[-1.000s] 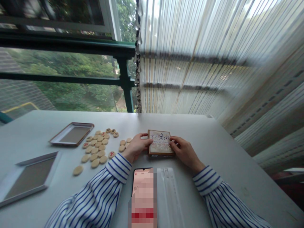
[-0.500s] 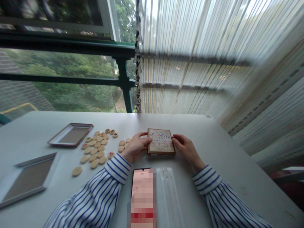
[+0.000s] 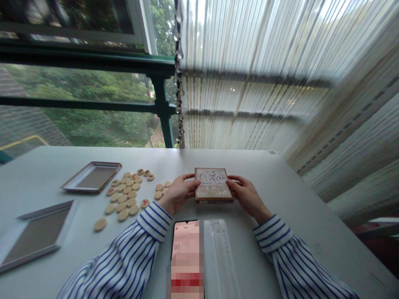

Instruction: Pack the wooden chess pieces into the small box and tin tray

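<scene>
A small square Chinese chess box (image 3: 213, 187) with printed characters on its top is between my two hands. My left hand (image 3: 180, 193) grips its left side, the thumb over the top edge. On the opposite side, my right hand (image 3: 246, 194) pinches the right edge between thumb and fingers. Round wooden chess pieces (image 3: 127, 190) lie scattered left of my left hand, several face down and some showing red or dark characters. A few more pieces (image 3: 158, 191) sit right beside my left hand, partly hidden by it.
An open shallow box lid (image 3: 109, 186) lies at the back left, and a grey-white cardboard tray (image 3: 37, 253) nearer on the left. A phone (image 3: 183, 245) and a clear plastic case (image 3: 220, 253) are in front of me. Curtain strings (image 3: 237, 83) hang beyond the white table (image 3: 280, 199).
The box has shifted and turned slightly, a little to the right. My right hand's fingers now sit more firmly along its right edge. The pieces have not moved on the table.
</scene>
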Tool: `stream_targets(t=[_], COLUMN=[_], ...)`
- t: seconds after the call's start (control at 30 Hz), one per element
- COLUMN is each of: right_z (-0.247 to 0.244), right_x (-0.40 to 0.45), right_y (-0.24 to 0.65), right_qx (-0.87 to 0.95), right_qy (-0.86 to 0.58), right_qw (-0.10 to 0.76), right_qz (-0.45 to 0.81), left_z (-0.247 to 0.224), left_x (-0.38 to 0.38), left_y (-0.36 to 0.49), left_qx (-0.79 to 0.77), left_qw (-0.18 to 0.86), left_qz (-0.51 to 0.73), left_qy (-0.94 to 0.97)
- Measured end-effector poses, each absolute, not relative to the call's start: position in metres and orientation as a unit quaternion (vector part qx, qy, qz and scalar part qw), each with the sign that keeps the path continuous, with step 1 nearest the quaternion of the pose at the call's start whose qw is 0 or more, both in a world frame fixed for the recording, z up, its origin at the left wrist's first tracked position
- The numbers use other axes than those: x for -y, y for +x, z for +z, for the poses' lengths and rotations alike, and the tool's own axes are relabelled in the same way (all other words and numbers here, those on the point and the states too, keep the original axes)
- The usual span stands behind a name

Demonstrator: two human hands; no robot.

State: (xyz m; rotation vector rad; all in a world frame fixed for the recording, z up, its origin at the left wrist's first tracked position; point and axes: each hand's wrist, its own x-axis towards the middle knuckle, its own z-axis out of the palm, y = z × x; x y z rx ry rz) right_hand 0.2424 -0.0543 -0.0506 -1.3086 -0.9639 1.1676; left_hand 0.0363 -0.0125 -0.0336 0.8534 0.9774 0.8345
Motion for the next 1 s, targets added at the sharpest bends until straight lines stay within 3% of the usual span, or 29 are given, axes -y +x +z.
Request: stream_targets(t=[1.0], right_z=[-0.041], right_x=[0.06], right_y=[0.252], right_qx=[0.338], right_qy=[-0.484], right_qw=[0.583], right_qz=[0.559], left_z=[-0.018], left_x=[0.022], left_y=[0.044], left_qx=[-0.414], left_qw=[0.749], left_qz=[0.367], left_qy=[0.366])
